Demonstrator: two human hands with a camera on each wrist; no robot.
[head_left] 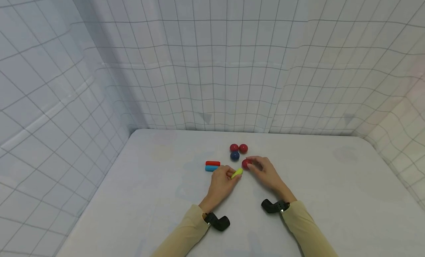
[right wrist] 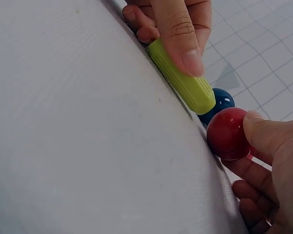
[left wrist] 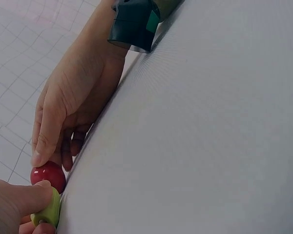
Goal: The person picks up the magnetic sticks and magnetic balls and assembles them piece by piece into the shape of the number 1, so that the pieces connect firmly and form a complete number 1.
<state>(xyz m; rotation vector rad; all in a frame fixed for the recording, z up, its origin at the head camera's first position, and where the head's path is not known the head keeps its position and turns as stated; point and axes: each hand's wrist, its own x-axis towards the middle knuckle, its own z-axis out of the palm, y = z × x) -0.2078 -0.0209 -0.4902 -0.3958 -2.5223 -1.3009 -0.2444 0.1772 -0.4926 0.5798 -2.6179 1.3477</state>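
Note:
My left hand (head_left: 221, 182) pinches a yellow-green ribbed handle-like piece (right wrist: 183, 80) between thumb and fingers, close to the table. Just right of it, my right hand (head_left: 267, 174) grips a glossy red ball (right wrist: 228, 132) with thumb and fingertips. In the right wrist view the ball and the green piece sit almost end to end; whether they touch I cannot tell. A blue ball (head_left: 234, 156) stands behind them, with two more red balls, one on the left (head_left: 234, 148) and one on the right (head_left: 243, 148), beyond it.
Left of my left hand lie a red stick-like piece (head_left: 213, 163) and a blue one (head_left: 211, 168), side by side. The white table (head_left: 159, 198) is bordered by white grid-patterned sheets (head_left: 212, 65) at the back and sides. Each wrist wears a black camera mount (head_left: 219, 223).

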